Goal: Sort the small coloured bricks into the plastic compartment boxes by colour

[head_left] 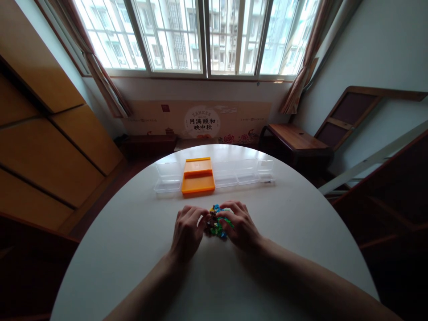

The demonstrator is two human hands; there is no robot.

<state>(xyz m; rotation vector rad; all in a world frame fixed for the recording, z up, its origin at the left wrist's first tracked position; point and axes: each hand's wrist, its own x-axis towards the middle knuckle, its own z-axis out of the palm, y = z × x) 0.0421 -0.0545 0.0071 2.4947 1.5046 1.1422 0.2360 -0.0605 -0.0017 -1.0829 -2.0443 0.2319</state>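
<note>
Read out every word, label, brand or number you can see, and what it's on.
"月满颐和": banner, upper large line.
"映中秋": banner, lower large line.
Arched Latin letters above: blurred, perhaps "ZANKEE".
Banner's side lines and dark square: too small.
Orange box, clear boxes, pieces: no readable text.

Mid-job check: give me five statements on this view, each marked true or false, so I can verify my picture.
1. The left hand and right hand are both at the pile of small pieces. True.
2. The pile is all one colour. False: brown, green, blue and yellow show.
3. An orange box sits between clear plastic boxes. True.
4. The orange box is nearer the person than the pile. False: it lies beyond the pile.
5. The tabletop is white. True.
</note>
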